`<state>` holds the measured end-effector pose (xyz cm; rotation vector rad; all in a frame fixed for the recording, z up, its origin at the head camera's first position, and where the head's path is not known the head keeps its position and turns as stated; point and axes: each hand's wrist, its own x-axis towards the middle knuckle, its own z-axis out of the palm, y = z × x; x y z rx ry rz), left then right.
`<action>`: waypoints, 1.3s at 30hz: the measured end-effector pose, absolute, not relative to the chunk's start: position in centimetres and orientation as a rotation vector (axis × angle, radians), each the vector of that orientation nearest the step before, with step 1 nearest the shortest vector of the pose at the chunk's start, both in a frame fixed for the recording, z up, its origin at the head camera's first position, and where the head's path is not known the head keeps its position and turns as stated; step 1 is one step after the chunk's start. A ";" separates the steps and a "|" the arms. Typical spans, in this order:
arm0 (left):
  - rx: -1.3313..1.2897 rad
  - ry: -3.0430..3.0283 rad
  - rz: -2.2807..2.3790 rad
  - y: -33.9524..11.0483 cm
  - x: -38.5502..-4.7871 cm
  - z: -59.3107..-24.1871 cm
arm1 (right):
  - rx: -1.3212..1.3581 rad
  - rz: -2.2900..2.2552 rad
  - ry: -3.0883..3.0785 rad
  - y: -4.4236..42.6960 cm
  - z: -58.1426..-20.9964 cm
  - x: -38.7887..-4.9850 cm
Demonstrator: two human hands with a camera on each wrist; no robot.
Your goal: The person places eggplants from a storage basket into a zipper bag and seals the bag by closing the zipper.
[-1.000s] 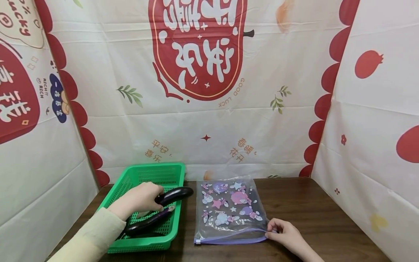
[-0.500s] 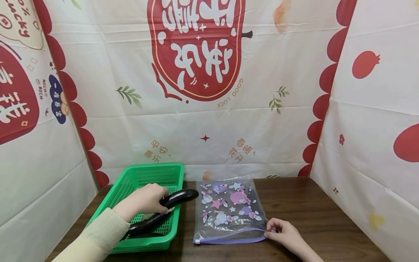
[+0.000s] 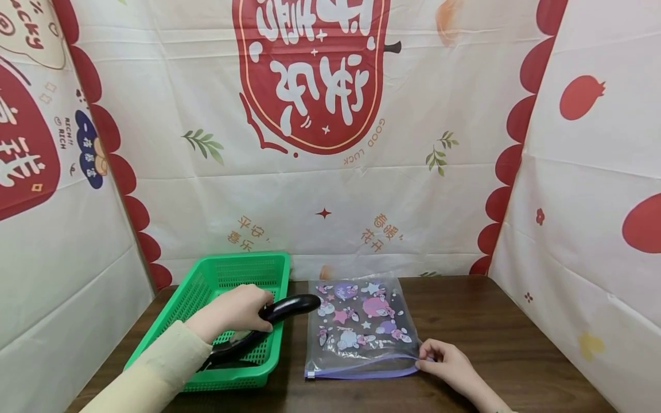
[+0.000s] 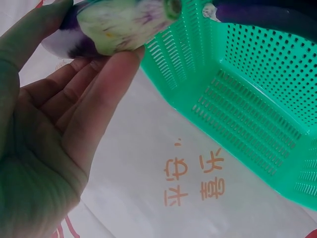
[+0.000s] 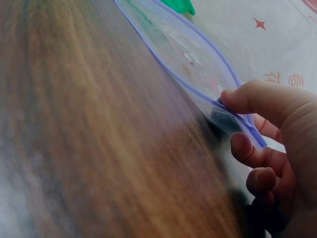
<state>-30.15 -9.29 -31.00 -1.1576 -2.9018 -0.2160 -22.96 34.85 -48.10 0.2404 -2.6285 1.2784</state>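
Note:
My left hand [image 3: 232, 312] grips a dark purple eggplant [image 3: 295, 306] above the right rim of a green basket [image 3: 283, 281]. In the left wrist view thumb and fingers pinch this eggplant [image 4: 106, 29] near its pale, stem end. Another eggplant [image 3: 242, 346] lies in the basket below the hand. A clear zip bag [image 3: 356, 321] with cartoon prints lies flat to the right. My right hand [image 3: 448, 367] pinches the corner of its purple zip edge [image 5: 255, 135], and the mouth gapes in the right wrist view.
The brown wooden table [image 3: 490, 327] extends right of the bag. A white printed cloth [image 3: 330, 189] hangs behind it and along both sides. The bag's slider [image 3: 310, 374] sits at the left end of the zip edge.
My left hand has moved a little to the right with the eggplant, whose tip now reaches over the bag's upper left edge. My right hand keeps its pinch on the bag corner.

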 end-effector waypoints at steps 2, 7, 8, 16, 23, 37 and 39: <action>-1.173 -2.893 -0.214 -9.1 -30.1 -31.1 | 0.238 1.284 -2.630 34.9 -48.2 -23.0; -1.203 -2.873 -0.216 -8.5 -29.9 -31.2 | 0.241 1.292 -2.629 34.9 -48.3 -23.0; -1.208 -2.871 -0.217 -8.3 -29.9 -31.2 | 0.241 1.292 -2.628 34.9 -48.4 -23.0; -1.228 -2.828 -0.199 -6.8 -29.6 -31.5 | 0.234 1.311 -2.634 34.9 -48.4 -22.8; -1.242 -2.826 -0.181 -5.2 -29.3 -31.0 | 0.216 1.281 -2.639 34.9 -48.1 -22.8; -1.356 -2.770 -0.143 -3.0 -29.0 -30.9 | 0.188 1.273 -2.650 34.8 -48.0 -23.0; -1.371 -2.771 -0.129 -2.7 -29.0 -31.1 | 0.189 1.271 -2.652 34.9 -48.1 -22.9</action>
